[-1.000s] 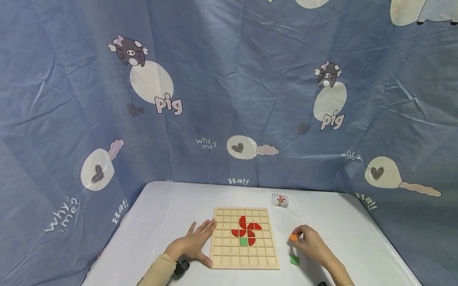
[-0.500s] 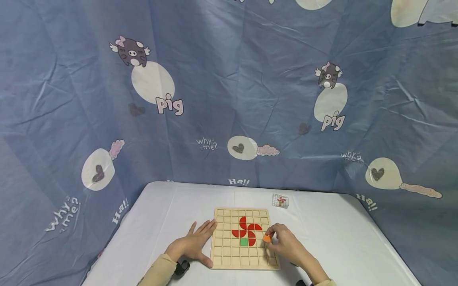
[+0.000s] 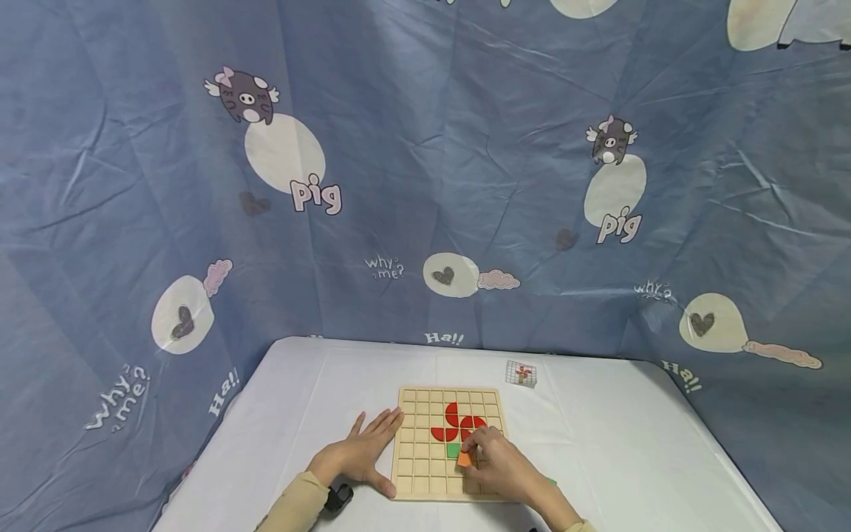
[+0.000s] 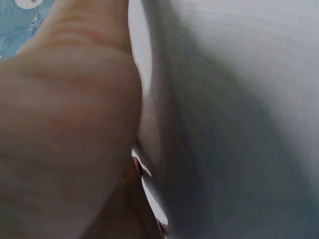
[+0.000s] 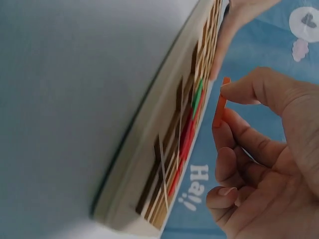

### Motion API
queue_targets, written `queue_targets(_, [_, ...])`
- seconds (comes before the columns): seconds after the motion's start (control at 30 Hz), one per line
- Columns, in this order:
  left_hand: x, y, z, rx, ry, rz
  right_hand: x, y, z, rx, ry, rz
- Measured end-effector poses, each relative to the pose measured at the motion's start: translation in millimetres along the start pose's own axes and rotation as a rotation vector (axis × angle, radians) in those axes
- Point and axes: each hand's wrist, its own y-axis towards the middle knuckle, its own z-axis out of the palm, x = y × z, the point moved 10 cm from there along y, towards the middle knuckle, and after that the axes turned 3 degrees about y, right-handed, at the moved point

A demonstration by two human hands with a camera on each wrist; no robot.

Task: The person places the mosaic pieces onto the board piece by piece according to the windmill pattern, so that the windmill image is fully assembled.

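A wooden grid board (image 3: 420,468) lies on the white table. My left hand (image 3: 359,452) rests with spread fingers along its left side, thumb at the lower left corner. Over the board's lower right part, my right hand (image 3: 500,465) pinches an orange square tile (image 3: 465,459) between thumb and index finger. The right wrist view shows this orange tile (image 5: 221,103) edge-on, just above the board. In the grid sit red petal-shaped pieces (image 3: 452,414) in a pinwheel and a green square tile (image 3: 453,450), just left of the orange one. The left wrist view shows mostly the hand's heel.
A small card block (image 3: 521,373) with a grid and red pinwheel picture stands behind the board's right corner. A second green tile (image 3: 552,482) shows partly behind the right wrist. A blue printed curtain (image 3: 372,310) surrounds the table (image 3: 598,414).
My right hand has carried the orange tile leftward from the table right of the board to over the grid, beside the green tile. The left hand has stayed in place.
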Motion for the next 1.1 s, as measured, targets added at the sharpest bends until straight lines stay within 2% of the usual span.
queue_targets(0.37, [-0.8, 0.2, 0.6, 0.000, 0.006, 0.006, 4, 3, 19, 0.081, -0.003, 0.005])
queue_targets(0.73, [0.8, 1.3, 0.9, -0.001, 0.011, -0.007, 1, 6, 20, 0.116, 0.025, 0.038])
queue_targets(1.1, [0.0, 0.7, 0.6, 0.001, 0.012, -0.011, 0, 9, 22, 0.119, 0.078, 0.016])
